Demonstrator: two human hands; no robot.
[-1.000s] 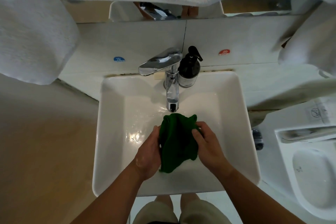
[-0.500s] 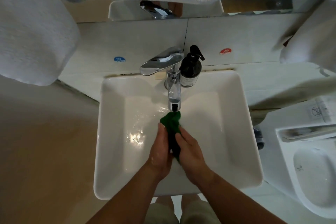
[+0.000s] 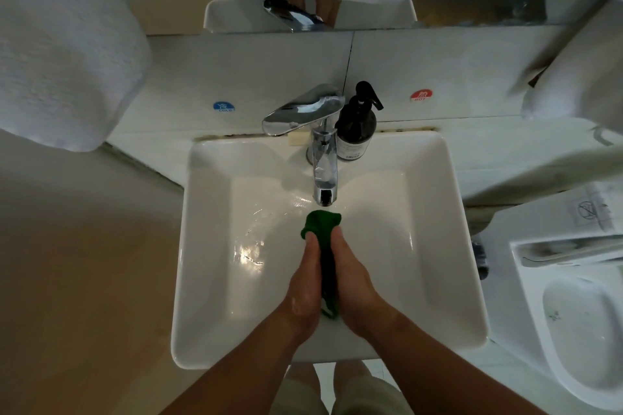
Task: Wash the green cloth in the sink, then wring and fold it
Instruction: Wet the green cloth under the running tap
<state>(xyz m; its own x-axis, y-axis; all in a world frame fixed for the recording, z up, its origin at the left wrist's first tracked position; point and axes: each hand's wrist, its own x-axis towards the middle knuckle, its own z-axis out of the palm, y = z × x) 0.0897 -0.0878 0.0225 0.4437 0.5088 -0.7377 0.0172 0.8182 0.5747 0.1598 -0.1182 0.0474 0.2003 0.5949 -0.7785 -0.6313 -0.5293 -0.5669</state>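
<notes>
A round blue sticker (image 3: 224, 106) reading "COLD" sits far left on the wall; a red sticker (image 3: 421, 95) reading "HOT" sits far right. The bottle label (image 3: 350, 148) is unreadable.

Head camera looks steeply down over sink (image 3: 188, 246).

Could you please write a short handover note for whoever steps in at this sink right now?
Left hand and right hand: palms pressed together over the sink, clamping the green cloth between them.
Cloth: bunched; one end pokes out past the fingertips just below the tap spout, a small bit shows at the wrists.
Tap: I cannot tell whether water is running; the basin floor looks wet.
Done: cloth appears wet, washing or squeezing under way.
Left: finish washing, wring it out, fold it.
Nearby: dark soap bottle beside the tap.
</notes>
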